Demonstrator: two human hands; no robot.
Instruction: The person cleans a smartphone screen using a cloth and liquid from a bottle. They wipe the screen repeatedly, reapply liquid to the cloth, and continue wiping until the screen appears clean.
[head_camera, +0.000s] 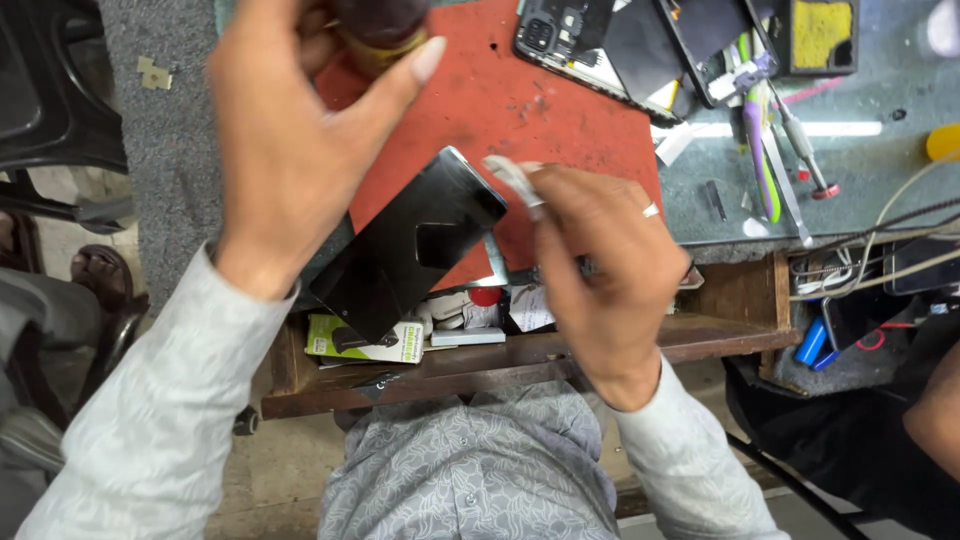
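At centre frame, a black phone (410, 255) lies tilted on a red mat (500, 100), just left of the right hand (600, 265), which pinches a crumpled wad (513, 180). The left hand (290, 130), upper left, clasps a dark bottle (380, 25), cut off by the frame's top edge.

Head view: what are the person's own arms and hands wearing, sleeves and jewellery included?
Both arms wear long, loose sleeves of pale grey fabric with a faint mottled pattern, ending at the wrists. The left hand is bare, with no ring visible. The right hand has a thin silver ring on one of its fingers. No gloves, no watch.
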